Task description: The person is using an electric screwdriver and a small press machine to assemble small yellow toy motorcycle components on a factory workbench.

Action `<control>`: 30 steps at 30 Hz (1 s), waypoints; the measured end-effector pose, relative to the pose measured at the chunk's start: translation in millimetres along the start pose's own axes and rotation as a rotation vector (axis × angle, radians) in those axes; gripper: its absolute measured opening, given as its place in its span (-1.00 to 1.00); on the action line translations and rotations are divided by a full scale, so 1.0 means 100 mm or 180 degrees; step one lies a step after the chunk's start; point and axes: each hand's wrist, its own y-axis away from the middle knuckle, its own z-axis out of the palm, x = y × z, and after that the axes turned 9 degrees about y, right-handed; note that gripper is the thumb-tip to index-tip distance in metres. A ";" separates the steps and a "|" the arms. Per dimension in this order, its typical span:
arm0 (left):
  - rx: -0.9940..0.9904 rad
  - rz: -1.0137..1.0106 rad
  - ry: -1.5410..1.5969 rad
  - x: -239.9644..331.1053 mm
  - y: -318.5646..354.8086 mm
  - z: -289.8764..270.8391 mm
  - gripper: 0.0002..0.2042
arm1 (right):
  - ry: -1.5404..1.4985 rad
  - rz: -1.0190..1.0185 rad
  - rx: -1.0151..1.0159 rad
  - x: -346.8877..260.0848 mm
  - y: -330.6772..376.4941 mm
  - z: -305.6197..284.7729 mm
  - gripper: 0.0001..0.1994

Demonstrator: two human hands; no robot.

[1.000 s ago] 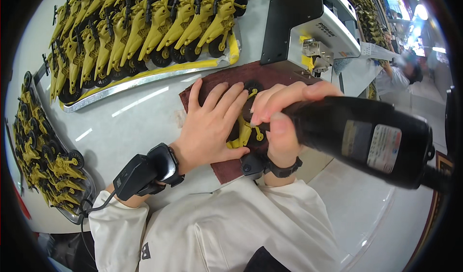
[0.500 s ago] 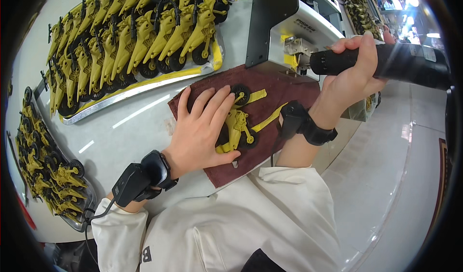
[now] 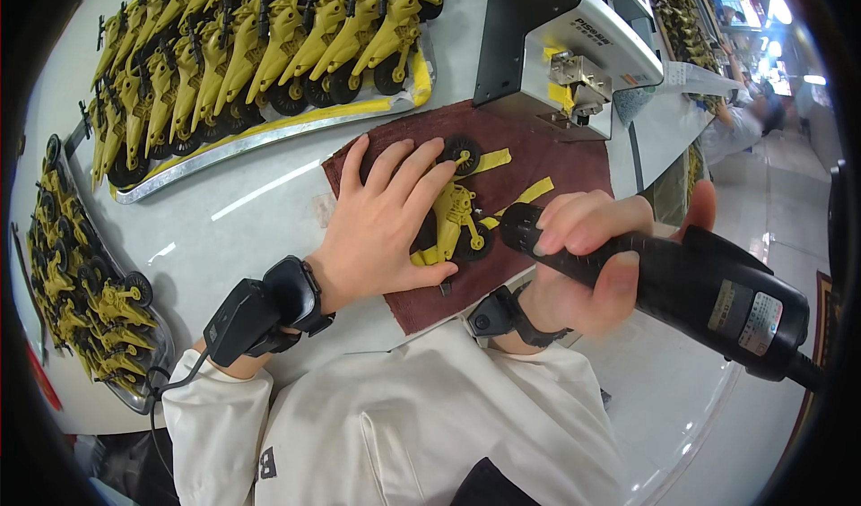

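Observation:
A yellow toy motorcycle [image 3: 456, 215] with black wheels lies on its side on a dark red cloth [image 3: 417, 307]. My left hand [image 3: 386, 210] holds it down, with the fingers stretched over its left part and the thumb along its near end; the hand hides much of that side. In my right hand [image 3: 596, 246] is a black electric screwdriver [image 3: 695, 291], fingers wrapped round its body. The screwdriver points left, its tip close to the motorcycle's right side near a wheel. Whether the tip touches, I cannot tell.
Behind the cloth stands a screw feeder [image 3: 574, 35] with a metal outlet. A tray [image 3: 269, 134] of upright yellow motorcycles fills the back left; another tray [image 3: 166, 363] with more lies at the left. Strips of yellow tape [image 3: 534, 192] cross the cloth. A person [image 3: 740, 125] sits far right.
My right hand has brought the screwdriver from the feeder's outlet down and toward me, to the motorcycle. My left hand stays on the motorcycle. The whole view has shifted slightly.

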 end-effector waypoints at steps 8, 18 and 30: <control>0.0011 0.0006 0.0046 0.01 0.00 0.01 -0.12 | 0.0223 0.0512 0.0782 0.26 -0.02 0.25 -0.40; -0.0002 0.0018 0.0047 0.01 -0.04 0.01 -0.13 | -0.0183 0.0422 0.0415 0.34 0.05 0.13 -0.47; -0.0032 -0.0034 0.0054 0.02 -0.04 0.01 -0.14 | 0.1217 -0.0509 0.1763 0.28 -0.99 -0.35 -0.58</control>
